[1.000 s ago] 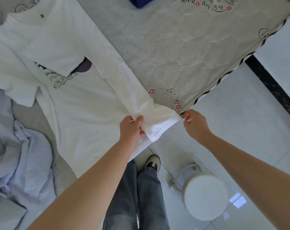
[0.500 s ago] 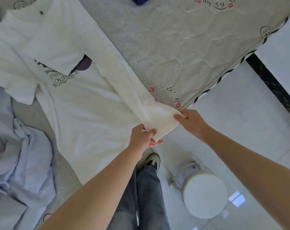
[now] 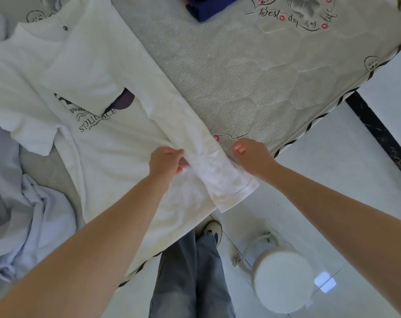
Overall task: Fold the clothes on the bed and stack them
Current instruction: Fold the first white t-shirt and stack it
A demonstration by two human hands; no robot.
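Note:
A white T-shirt [image 3: 116, 143] with a dark chest print lies flat on the grey quilted mattress [image 3: 240, 76], its sleeves folded inward. Its right side is folded over into a long strip that runs to the near bed edge. My left hand [image 3: 166, 160] grips the inner edge of that strip a little above the hem. My right hand [image 3: 252, 154], fingers curled, holds the strip's outer edge. The hem end hangs past both hands over the mattress edge.
A crumpled pale blue garment [image 3: 18, 203] lies at the left of the bed. A folded navy garment [image 3: 206, 8] sits at the far edge of view. A round white stool [image 3: 282, 281] stands on the tiled floor beside my legs.
Both hands have moved from the hem corner up along the folded strip. The hem now hangs free over the bed edge.

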